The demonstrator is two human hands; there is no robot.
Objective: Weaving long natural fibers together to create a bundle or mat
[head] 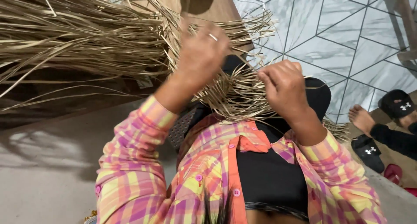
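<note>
Your left hand (202, 54) is raised, fingers curled closed into the dry tan strips (87, 37); a ring shows on one finger. Which strands it grips cannot be made out, as the hand is slightly blurred. Your right hand (284, 85) sits lower and to the right, closed in a pinch on a few thin strips drawn taut between the two hands.

Location of the work: the woven piece (230, 98) hangs just in front of your chest, between and below the hands, above your lap. Loose strip ends stick out from it on all sides.

Progress, as a judgement: a small patch near the hands looks interlaced, but the weave is hard to read under the fringe. Most of the material is still unworked, with a large bundle of long strips fanning off to the upper left, and more ends trailing by your right elbow. So an early to middle stage; no finished edge or rim is visible.

Surroundings: grey floor (43, 180) under you, marble-pattern tiles (347, 37) ahead. At the right edge, another person's foot (360, 117) beside black slides (397, 104).
</note>
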